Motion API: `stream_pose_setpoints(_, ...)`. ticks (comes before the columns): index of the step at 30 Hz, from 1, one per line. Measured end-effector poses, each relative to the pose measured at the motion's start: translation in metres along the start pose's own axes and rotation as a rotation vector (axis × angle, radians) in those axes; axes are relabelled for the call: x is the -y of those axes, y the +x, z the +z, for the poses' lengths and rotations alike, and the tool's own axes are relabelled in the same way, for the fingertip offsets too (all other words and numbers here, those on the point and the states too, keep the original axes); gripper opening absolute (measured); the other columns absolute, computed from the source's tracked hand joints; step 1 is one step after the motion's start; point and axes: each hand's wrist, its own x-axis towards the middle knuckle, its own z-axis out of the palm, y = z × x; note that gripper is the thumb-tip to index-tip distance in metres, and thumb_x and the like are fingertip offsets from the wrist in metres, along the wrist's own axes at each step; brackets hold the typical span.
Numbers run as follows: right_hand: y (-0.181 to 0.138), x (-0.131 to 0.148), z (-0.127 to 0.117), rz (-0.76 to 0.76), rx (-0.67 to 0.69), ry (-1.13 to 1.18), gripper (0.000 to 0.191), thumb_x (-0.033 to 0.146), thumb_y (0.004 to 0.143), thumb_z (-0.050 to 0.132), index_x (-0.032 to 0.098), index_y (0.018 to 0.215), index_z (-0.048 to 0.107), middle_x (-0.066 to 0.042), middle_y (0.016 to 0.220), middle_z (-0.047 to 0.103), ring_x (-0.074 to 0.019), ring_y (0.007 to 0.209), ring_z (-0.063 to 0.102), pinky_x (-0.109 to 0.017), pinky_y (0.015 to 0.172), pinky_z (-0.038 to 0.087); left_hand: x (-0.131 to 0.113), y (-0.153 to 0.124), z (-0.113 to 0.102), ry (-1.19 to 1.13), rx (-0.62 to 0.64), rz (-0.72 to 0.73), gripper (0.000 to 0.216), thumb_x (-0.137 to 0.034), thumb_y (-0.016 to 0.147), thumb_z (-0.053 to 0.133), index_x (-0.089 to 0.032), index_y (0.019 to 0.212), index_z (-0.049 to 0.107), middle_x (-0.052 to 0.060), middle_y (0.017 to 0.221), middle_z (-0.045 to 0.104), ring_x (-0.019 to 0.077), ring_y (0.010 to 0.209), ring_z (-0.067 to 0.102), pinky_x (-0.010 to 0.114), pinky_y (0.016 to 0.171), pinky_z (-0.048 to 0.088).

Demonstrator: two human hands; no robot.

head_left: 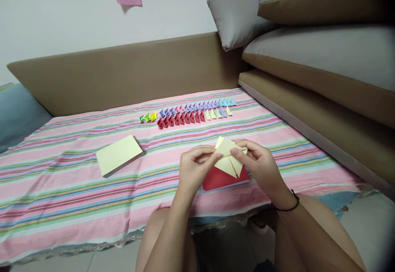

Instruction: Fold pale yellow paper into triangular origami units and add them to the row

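Both hands hold a pale yellow sheet of paper (228,156), partly folded into triangular flaps, a little above the striped cloth. My left hand (194,169) pinches its left side with curled fingers. My right hand (261,163) grips its right side, thumb pressed on top of the fold. A black band circles my right wrist. Right under the paper lies a stack of red paper (222,180).
A stack of pale yellow sheets (119,154) lies to the left on the pink striped cloth (61,181). Several small folded paper pieces (188,112) in green, yellow, purple, red and blue stand in rows further back. Brown and grey cushions (314,58) pile up at right.
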Motion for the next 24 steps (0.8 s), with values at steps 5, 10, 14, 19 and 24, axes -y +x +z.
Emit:
stream_pose_setpoints(5, -0.0018, 0.0021, 0.0004, 0.061, -0.037, 0.038, 0.019, 0.038, 0.072, 0.069, 0.021, 0.075, 0.062, 0.000, 0.068, 0.061, -0.0166, 0.063, 0.058, -0.026, 0.053, 0.046, 0.0002, -0.0005, 0.0038, -0.088, -0.008, -0.116, 0.018, -0.029, 0.064, 0.075, -0.013, 0.069, 0.068, 0.006, 0.075, 0.070, 0.0161, 0.069, 0.065, 0.025, 0.064, 0.053)
stream_pose_setpoints(10, -0.0023, -0.0017, 0.0015, 0.027, -0.096, -0.023, 0.020, 0.038, 0.070, 0.070, 0.021, 0.068, 0.059, -0.001, 0.069, 0.061, -0.0153, 0.060, 0.055, -0.027, 0.052, 0.045, 0.0020, 0.0004, 0.0064, -0.159, 0.026, -0.161, 0.044, -0.025, 0.063, 0.075, -0.015, 0.105, 0.064, 0.003, 0.074, 0.069, 0.0108, 0.064, 0.063, 0.019, 0.059, 0.050)
stream_pose_setpoints(14, -0.0033, -0.0060, 0.0021, -0.014, -0.081, -0.086, 0.023, 0.039, 0.069, 0.071, 0.021, 0.065, 0.057, -0.001, 0.064, 0.058, -0.0157, 0.059, 0.054, -0.027, 0.050, 0.043, 0.0017, 0.0005, 0.0070, -0.183, 0.021, -0.239, 0.037, -0.029, 0.066, 0.074, -0.013, 0.099, 0.068, 0.007, 0.081, 0.072, 0.0142, 0.072, 0.066, 0.022, 0.065, 0.051)
stream_pose_setpoints(19, -0.0048, -0.0063, 0.0028, -0.012, -0.060, -0.090, 0.023, 0.040, 0.069, 0.070, 0.022, 0.067, 0.056, 0.000, 0.064, 0.057, -0.0153, 0.057, 0.052, -0.027, 0.048, 0.041, 0.0003, -0.0008, 0.0066, -0.187, -0.032, -0.306, 0.025, -0.030, 0.062, 0.077, -0.013, 0.079, 0.072, 0.007, 0.074, 0.073, 0.0173, 0.068, 0.066, 0.025, 0.062, 0.051)
stream_pose_setpoints(24, -0.0056, -0.0054, 0.0027, 0.033, -0.036, -0.051, 0.022, 0.039, 0.071, 0.070, 0.022, 0.068, 0.055, 0.001, 0.065, 0.056, -0.0147, 0.056, 0.052, -0.027, 0.048, 0.041, -0.0006, -0.0020, 0.0057, -0.201, -0.020, -0.318, 0.026, -0.031, 0.061, 0.077, -0.013, 0.078, 0.072, 0.005, 0.066, 0.071, 0.0191, 0.066, 0.067, 0.027, 0.061, 0.051)
